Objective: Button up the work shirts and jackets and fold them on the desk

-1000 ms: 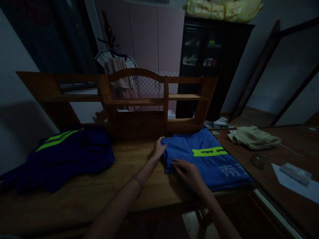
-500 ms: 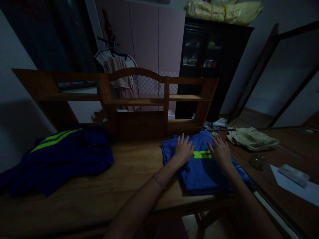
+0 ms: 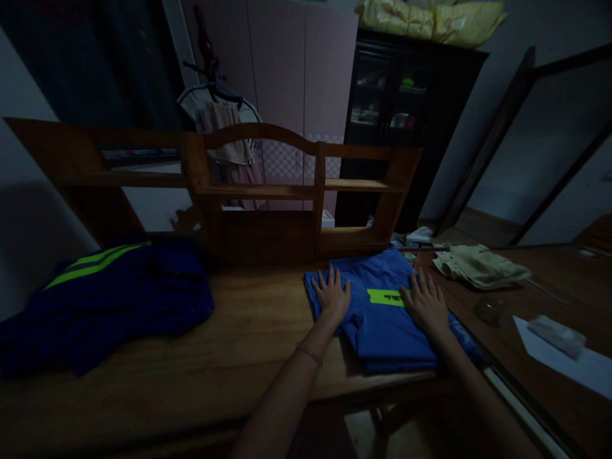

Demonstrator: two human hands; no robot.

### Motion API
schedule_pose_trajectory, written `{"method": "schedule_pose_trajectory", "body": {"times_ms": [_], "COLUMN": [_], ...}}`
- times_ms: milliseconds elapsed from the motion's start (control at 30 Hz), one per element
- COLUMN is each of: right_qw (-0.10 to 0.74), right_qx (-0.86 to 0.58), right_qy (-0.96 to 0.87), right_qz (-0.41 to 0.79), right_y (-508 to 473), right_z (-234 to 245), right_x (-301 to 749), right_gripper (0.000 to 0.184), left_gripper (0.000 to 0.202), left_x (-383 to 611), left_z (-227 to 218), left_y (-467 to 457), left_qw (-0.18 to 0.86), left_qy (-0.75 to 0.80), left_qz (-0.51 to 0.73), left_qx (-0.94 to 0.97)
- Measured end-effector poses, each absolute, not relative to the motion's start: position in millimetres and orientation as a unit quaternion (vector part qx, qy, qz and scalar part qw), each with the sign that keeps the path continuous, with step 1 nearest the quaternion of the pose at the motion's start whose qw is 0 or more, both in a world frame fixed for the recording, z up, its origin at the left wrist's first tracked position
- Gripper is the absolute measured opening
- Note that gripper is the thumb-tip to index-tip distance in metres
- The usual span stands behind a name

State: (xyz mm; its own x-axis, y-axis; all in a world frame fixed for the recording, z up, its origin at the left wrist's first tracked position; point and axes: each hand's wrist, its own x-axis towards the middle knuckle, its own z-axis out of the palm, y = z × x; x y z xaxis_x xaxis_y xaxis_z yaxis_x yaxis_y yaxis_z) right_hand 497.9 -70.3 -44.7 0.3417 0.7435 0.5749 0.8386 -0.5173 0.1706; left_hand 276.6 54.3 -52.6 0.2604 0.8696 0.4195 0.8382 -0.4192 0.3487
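Blue cloth, folded into a flat pile, makes up the work garment (image 3: 392, 347) lying at the right end of the pale wooden table (image 3: 258, 331). Both hands rest palm down on it: the left hand (image 3: 331, 296) lies on its left part, fingers fanned out, and the right hand (image 3: 427, 303) lies on its right part, fingers extended and slightly apart. Each is open and flat, gripping nothing. Between them runs a fluorescent yellow-green strip (image 3: 386, 297) printed with dark characters; the right hand covers its far end, and what shows is too small and blurred to read. White printing (image 3: 461, 335) shows beside the right forearm, partly hidden and likewise illegible. On the left of the table lies a crumpled navy garment (image 3: 143, 306) with two yellow-green bands, on which I can make out only plain colour. Right of the blue pile, on a darker brown surface (image 3: 540, 306), sit a folded khaki cloth (image 3: 478, 266), a small glass jar (image 3: 490, 310) and a clear packet (image 3: 557, 335) on a white sheet (image 3: 595, 368)
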Motion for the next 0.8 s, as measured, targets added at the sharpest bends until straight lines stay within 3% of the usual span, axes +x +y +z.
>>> {"method": "schedule_pose_trajectory", "body": {"times_ms": [333, 800], "right_qw": [0.064, 0.082], "right_qx": [-0.822, -0.793], "right_qy": [-0.477, -0.538], "right_qz": [-0.304, -0.274], "right_y": [-85.5, -112.7], "right_z": [-58.2, -62.6], "right_x": [488.2, 501.7], "right_gripper": [0.069, 0.071], "left_gripper": [0.06, 0.057], "left_x": [279.7, 269.4], "left_z": [-53.5, -43.9], "left_y": [51.4, 46.6], "left_qw": [0.007, 0.063], "left_qy": [0.579, 0.545], "left_qz": [0.289, 0.288], "left_qx": [0.762, 0.785]}}
